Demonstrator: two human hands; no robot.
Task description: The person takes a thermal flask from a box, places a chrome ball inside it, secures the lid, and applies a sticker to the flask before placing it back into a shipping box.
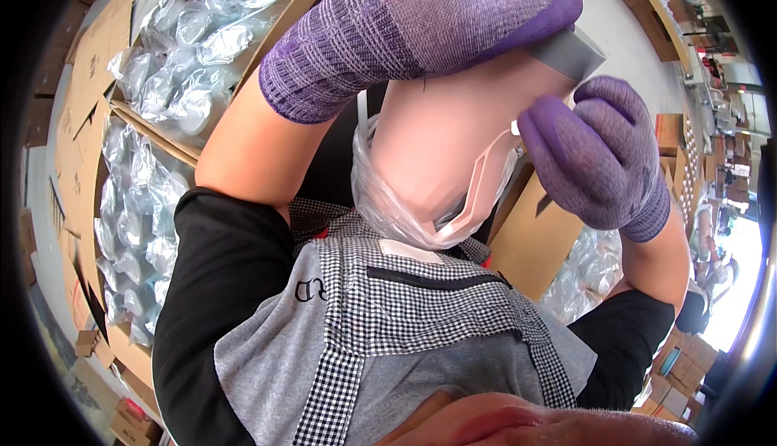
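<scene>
A pink tumbler-like container (453, 130) with a loop-shaped handle (477, 187) is held tilted in front of my chest. Around its lower part bunches a clear plastic bag (380, 203), while a grey band (571, 53) rings the upper end. My left hand (477, 17), in a purple knitted glove, is closed over that upper end. Beside the handle, my gloved right hand (595, 150) has its fingers pressed together at a small white piece (515, 127), from which a thin pale line runs toward the handle. The right palm's inside is hidden.
Open cartons of plastic-wrapped items (202, 33) stand at my left, with more wrapped items (137, 219) nearer me. To the right, a cardboard flap (534, 235) rises beside further wrapped items (583, 264). Stacked boxes (680, 373) lie farther right.
</scene>
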